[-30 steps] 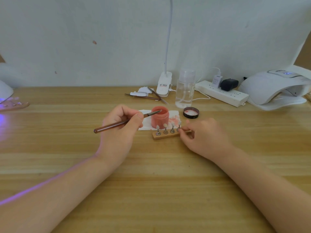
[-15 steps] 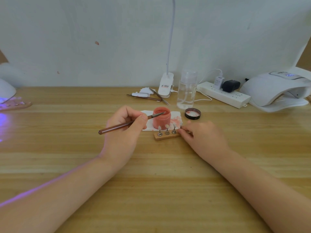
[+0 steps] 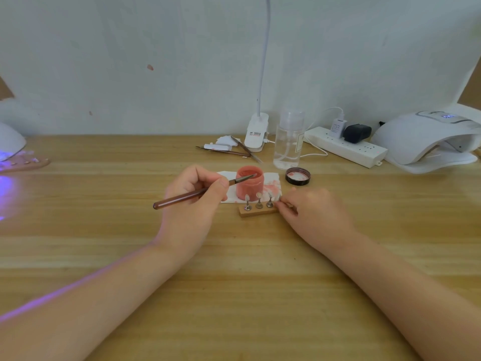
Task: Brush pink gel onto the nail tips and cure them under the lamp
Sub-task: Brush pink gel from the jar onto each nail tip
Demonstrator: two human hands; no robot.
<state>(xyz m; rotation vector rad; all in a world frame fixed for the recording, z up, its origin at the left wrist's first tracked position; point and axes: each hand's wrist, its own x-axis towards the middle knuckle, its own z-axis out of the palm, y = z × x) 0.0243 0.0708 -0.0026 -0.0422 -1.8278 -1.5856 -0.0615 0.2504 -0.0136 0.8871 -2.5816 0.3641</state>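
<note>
On the tabletop (image 3: 234, 269), the left hand (image 3: 192, 204) pinches a brown brush (image 3: 187, 196), bristles inside the open pink gel jar (image 3: 250, 186). The right hand (image 3: 312, 214) pinches the end of a wooden strip (image 3: 256, 212) carrying 3 visible nail tips (image 3: 258, 195). Behind stand the jar's lid (image 3: 298, 176) and, far right, a white curing lamp (image 3: 426, 140).

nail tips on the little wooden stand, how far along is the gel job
Done: the pink gel jar is open, its lid set aside.
In hand: the left hand holds the brush with its tip in the jar; the right hand steadies the wooden stand.
Left: the nail tips look uncoated, so brushing comes first, then curing under the white lamp.
</note>
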